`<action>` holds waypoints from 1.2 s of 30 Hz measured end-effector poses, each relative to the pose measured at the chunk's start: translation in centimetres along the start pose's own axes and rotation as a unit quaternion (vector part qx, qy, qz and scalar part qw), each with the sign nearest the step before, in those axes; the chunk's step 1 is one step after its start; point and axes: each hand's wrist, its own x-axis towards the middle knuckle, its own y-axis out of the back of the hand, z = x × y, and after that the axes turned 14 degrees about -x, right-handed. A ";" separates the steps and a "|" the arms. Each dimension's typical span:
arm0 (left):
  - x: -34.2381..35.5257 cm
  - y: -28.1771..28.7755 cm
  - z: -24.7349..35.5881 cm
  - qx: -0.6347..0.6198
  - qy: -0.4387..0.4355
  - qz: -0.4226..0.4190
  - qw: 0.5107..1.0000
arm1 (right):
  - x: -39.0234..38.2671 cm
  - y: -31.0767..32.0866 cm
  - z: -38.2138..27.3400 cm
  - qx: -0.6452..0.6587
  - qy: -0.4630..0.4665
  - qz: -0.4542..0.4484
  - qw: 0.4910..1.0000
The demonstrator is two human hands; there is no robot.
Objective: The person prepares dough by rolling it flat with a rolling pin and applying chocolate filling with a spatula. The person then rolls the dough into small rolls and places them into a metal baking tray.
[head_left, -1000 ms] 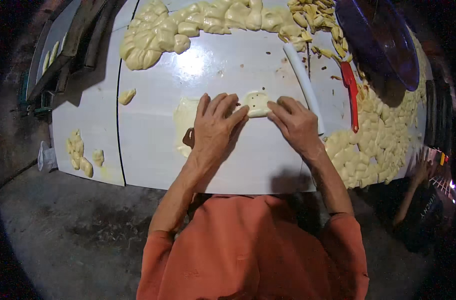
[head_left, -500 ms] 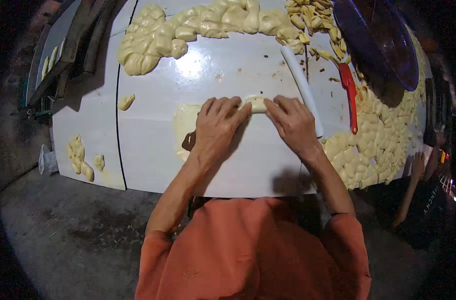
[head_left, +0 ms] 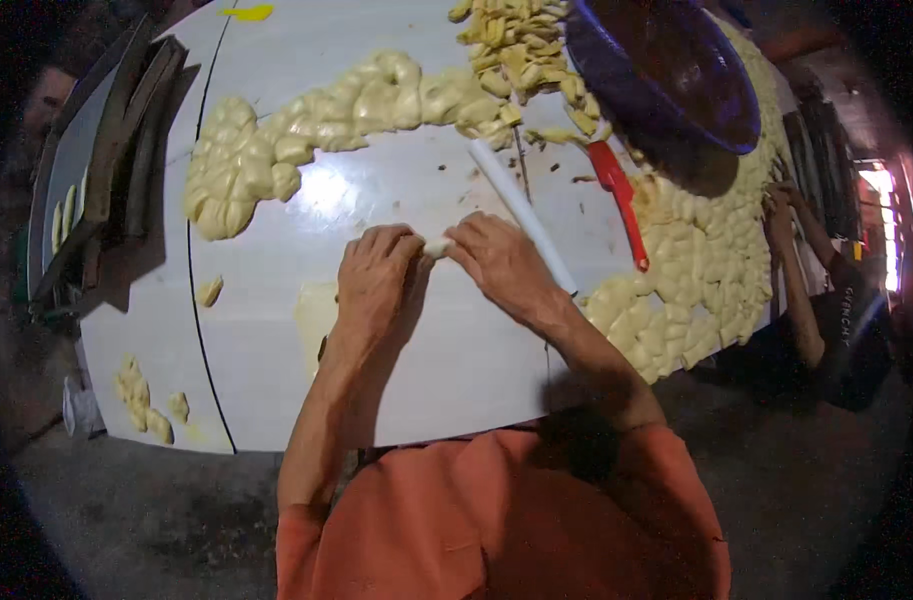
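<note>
A small pale dough roll [head_left: 436,247] lies on the white table between my hands. My left hand [head_left: 374,280] has its fingers curled over the roll's left end. My right hand [head_left: 498,262] pinches the other end, thumb and fingertips close together. Partly under my left wrist is a thin flattened dough sheet [head_left: 314,312]; a bit of dark brown filling [head_left: 322,348] shows at the forearm's edge. Just right of my right hand rests a white rolling pin [head_left: 521,213], lying at a slant. My hands hide most of the roll.
Beyond my hands stretches a band of dough lumps [head_left: 346,112]. Farther right are yellow sliced pieces [head_left: 521,45], a purple basin [head_left: 741,95], a red knife [head_left: 619,205] and many flattened dough pieces [head_left: 696,260]. Trays [head_left: 126,150] lean at left. Another person's arm [head_left: 796,280] is at right.
The view has shifted, so the table appears lower and more to the left. My hands have drawn closer together around the dough roll, and less of it shows between them.
</note>
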 end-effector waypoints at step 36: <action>-11.4 6.7 1.7 0.026 0.148 -0.004 0.989 | 9.5 4.7 14.9 -0.020 -0.268 0.014 0.963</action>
